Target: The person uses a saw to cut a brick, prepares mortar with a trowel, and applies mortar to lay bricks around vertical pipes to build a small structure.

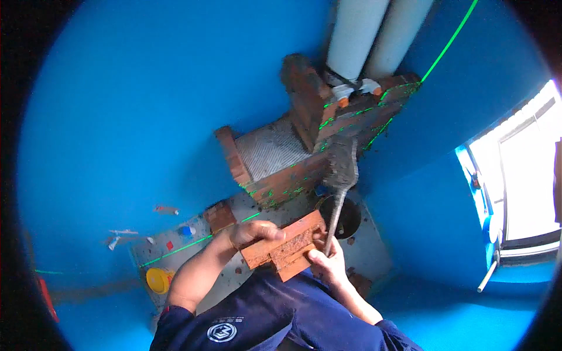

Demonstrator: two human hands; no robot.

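In front of my body, my left hand (257, 233) is closed round the left end of orange-red bricks (287, 241), its thumb on top. They look like two pieces lying side by side and offset, with dark mortar or dirt on their faces. My right hand (329, 261) is closed at their right end and also grips the handle of a trowel (343, 167). The trowel points up and away, its mortar-smeared blade blurred in front of the low brickwork (287, 186). Some right-hand fingers are hidden behind the bricks.
Pale vertical pipes (358, 38) rise behind the stepped brickwork, which borders a ribbed grey slab (272, 149). A dark bucket (345, 217) stands beyond my right hand. At left are a loose brick (220, 217) and a yellow container (158, 281). Green laser lines cross the wall and floor.
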